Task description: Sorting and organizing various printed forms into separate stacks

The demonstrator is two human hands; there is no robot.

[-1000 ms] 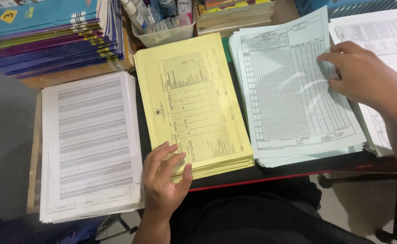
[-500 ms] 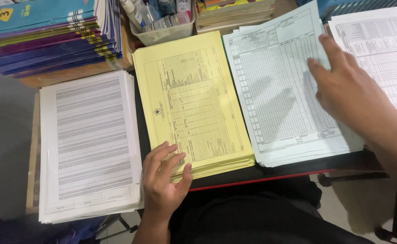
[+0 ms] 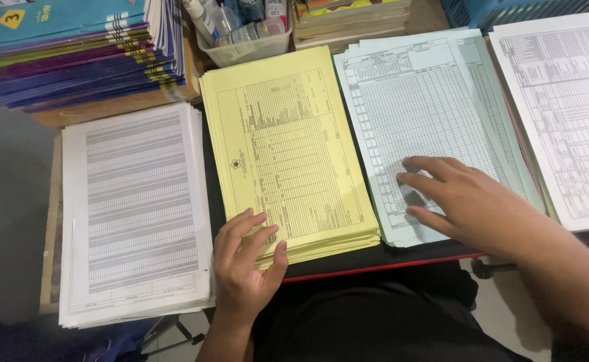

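Two flat: left hand (image 3: 244, 265) fingers spread, yellow stack (image 3: 288, 151) | right hand (image 3: 459, 194) splayed, pale-blue stack (image 3: 415, 100)

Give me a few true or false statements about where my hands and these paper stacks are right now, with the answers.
1. The left hand rests on the yellow stack's near corner. True.
2. The right hand lies flat on the white stack at far left. False: it lies on the pale blue stack.
3. The yellow stack sits between the white and pale blue stacks. True.
4. The right hand holds a pen. False: it holds nothing.
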